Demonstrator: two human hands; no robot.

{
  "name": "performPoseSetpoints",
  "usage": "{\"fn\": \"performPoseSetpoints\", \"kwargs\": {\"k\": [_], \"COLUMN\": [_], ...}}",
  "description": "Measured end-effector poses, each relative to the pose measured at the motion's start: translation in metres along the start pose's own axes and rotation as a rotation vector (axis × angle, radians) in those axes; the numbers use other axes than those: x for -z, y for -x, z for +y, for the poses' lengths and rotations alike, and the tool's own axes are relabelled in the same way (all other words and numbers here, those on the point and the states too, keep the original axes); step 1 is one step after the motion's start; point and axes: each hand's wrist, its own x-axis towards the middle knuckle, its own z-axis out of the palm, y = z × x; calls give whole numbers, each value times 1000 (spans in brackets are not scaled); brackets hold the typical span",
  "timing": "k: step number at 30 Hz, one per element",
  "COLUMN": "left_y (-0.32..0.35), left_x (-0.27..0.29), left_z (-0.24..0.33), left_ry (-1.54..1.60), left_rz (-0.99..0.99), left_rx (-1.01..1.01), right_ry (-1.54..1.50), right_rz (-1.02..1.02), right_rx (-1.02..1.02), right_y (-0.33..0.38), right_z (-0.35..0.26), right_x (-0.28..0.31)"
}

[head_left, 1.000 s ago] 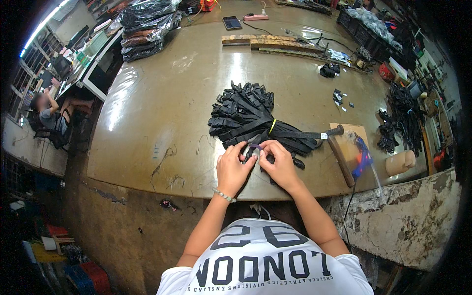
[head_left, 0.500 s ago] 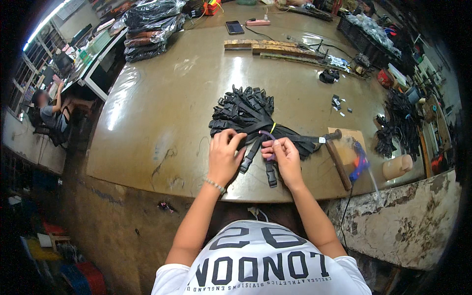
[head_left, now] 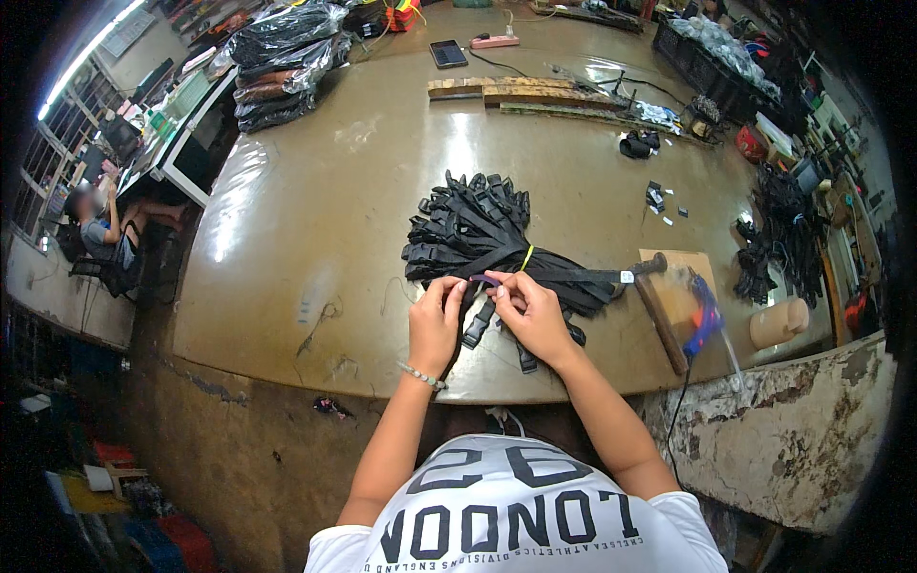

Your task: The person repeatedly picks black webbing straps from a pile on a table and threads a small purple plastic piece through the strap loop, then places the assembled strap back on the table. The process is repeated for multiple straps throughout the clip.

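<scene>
A large bundle of black webbing straps with plastic buckles (head_left: pixel 468 222) lies on the table, cinched by a yellow tie (head_left: pixel 526 257). Just in front of it, a short purple strip (head_left: pixel 485 279) arches between my two hands. My left hand (head_left: pixel 437 323) pinches its left end. My right hand (head_left: pixel 531 313) grips the other end between thumb and fingers. Below the strip a black side-release buckle (head_left: pixel 477 328) hangs toward the table's front edge. Another buckle (head_left: pixel 527 360) lies partly hidden under my right hand.
To the right are a hammer (head_left: pixel 661 320), a blue glue gun (head_left: pixel 705 320) with a cord, and a beige cup-like container (head_left: pixel 778 323). Wooden bars (head_left: pixel 525 93), a phone (head_left: pixel 448 53) and a pink power strip (head_left: pixel 494 42) lie farther back. Plastic-wrapped stacks (head_left: pixel 287 62) stand far left. A person (head_left: pixel 100 229) sits beyond.
My hands have come closer together. My right hand has shifted left and up, and the purple strip now spans the gap between my fingertips.
</scene>
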Motion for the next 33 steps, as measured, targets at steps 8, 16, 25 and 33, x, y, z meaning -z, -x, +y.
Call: {"fn": "performPoseSetpoints", "kwargs": {"k": [8, 16, 25, 33], "left_y": [1, 2, 8, 23], "left_x": [-1, 0, 9, 3], "left_z": [-3, -4, 18, 20], "left_ry": [-32, -49, -168, -343], "left_rz": [-3, -16, 77, -170], "left_rx": [-28, -28, 124, 4], "right_ry": [94, 210, -96, 268], "right_rz": [-43, -31, 52, -20], "right_rx": [33, 131, 34, 99], "right_y": [4, 7, 1, 4], "right_z": [-7, 0, -9, -12], "right_x": [4, 2, -2, 5]}}
